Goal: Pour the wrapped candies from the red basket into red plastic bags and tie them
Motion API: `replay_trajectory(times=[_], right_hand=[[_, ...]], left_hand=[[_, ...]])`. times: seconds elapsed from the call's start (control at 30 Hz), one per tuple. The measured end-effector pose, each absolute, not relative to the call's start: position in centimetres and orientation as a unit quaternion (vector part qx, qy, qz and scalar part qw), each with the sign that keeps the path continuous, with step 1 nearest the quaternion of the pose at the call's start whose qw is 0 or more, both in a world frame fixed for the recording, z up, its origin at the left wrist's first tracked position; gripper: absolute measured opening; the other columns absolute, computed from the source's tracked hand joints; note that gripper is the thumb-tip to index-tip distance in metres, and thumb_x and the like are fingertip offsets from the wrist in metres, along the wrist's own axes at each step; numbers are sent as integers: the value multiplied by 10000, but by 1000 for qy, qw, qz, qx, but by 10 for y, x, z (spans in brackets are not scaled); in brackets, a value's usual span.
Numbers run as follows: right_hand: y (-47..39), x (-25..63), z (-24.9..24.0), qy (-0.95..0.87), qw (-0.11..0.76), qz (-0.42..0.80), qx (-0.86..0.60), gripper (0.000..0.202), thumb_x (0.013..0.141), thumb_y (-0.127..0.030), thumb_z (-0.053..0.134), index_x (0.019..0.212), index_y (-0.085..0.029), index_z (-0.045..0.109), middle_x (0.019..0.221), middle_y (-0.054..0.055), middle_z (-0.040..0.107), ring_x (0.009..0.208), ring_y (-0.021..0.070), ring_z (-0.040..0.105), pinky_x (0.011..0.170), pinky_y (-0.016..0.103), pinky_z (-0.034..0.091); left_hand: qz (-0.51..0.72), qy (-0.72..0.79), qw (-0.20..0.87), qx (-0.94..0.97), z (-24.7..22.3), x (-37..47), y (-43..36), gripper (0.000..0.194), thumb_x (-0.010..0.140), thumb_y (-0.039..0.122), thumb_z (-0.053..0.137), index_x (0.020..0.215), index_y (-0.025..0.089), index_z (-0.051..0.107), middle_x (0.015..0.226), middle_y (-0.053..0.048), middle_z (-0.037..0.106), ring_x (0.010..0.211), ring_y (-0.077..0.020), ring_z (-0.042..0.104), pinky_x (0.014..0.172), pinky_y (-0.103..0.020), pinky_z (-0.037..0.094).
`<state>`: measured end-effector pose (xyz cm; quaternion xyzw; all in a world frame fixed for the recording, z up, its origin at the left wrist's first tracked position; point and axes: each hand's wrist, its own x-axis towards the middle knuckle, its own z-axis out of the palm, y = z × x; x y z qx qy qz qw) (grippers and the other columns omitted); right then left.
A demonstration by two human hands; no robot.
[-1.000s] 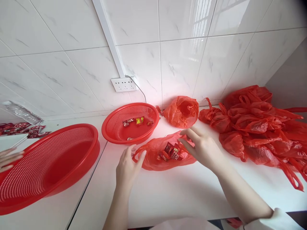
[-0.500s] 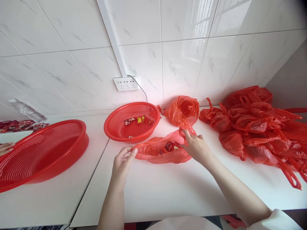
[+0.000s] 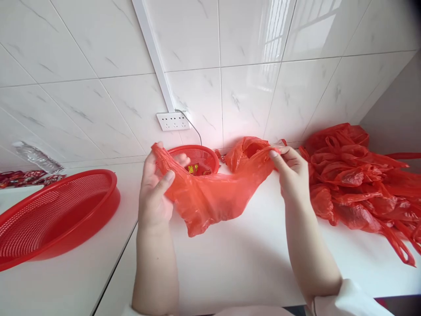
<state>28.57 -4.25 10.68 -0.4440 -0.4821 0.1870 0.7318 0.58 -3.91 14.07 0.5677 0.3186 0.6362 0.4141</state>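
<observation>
Bag [image 3: 210, 199] lifted off desk [image 3: 237, 263], left hand [image 3: 153, 193] and right hand [image 3: 292, 173] each pinching 1 handle, sagging between. Judgement: keep both pinches level and handles pulled apart so contents stay in.

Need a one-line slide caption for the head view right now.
Left hand and right hand hold a red plastic bag stretched above the white counter.

left hand [image 3: 154, 193] + right hand [image 3: 292, 173]: pinch red bag [image 3: 210, 197] handles, aloft | small basket [image 3: 197, 156] behind
</observation>
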Motion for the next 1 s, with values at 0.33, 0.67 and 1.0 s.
replay_trajectory(times=[0.33,0.67,1.0], right_hand=[[-71,231,116,-766,522,266,-267,54,889,-278,612,887,-233,641,1013,43,693,899,163,657,787,310,548],[-54,242,109,-772,476,254,-336,215,916,-136,493,1071,-233,608,962,20,677,865,142,642,774,284,533],[-57,259,108,-704,584,246,-319,163,831,-84,590,894,-226,539,851,10,601,783,136,592,722,285,508]], left_hand=[[286,316,522,739,120,51,-52,303,792,356,682,1076,254,648,881,-17,641,794,-180,607,701,-297,515],[333,336,645,601,104,50,-48,392,934,500,466,699,187,459,491,78,326,427,-57,311,449,-201,320],[359,298,754,462,113,46,-33,553,960,536,347,1445,272,373,508,20,596,372,-103,503,476,-215,437]])
